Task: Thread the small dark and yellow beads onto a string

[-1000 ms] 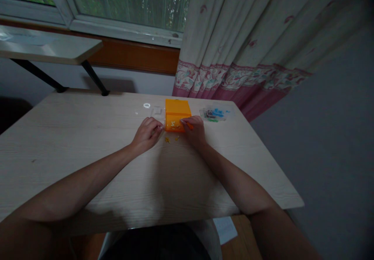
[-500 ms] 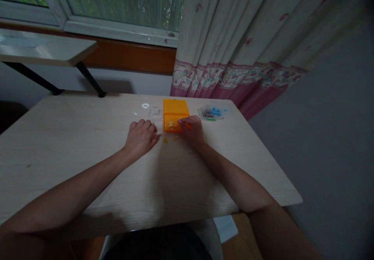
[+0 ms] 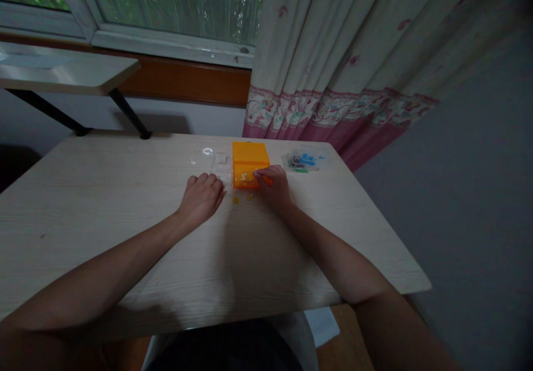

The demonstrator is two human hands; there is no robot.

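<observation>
An open orange box [image 3: 250, 152] lies at the far side of the table, with small white pieces [image 3: 244, 176] on its nearer half. My right hand [image 3: 275, 186] reaches over that half's right side. Its thumb and index finger are pinched together; whatever is between them is too small to name. To the left, my left hand [image 3: 202, 196] rests with fingers curled closed beside a clear plastic case [image 3: 220, 161]; its fingertips are partly hidden. Small yellow pieces [image 3: 236, 200] lie on the table between my hands, just in front of the orange box.
A clear tray [image 3: 298, 163] with blue, dark and green small parts stands right of the orange box. A raised shelf [image 3: 104, 79] on black legs is at the back left. Curtains [image 3: 316, 104] hang behind the far edge of the pale wooden table [image 3: 137, 193].
My left hand has shifted slightly towards me, with its fingertips drawn back a little. My right hand keeps its pinch at nearly the same spot over the orange box.
</observation>
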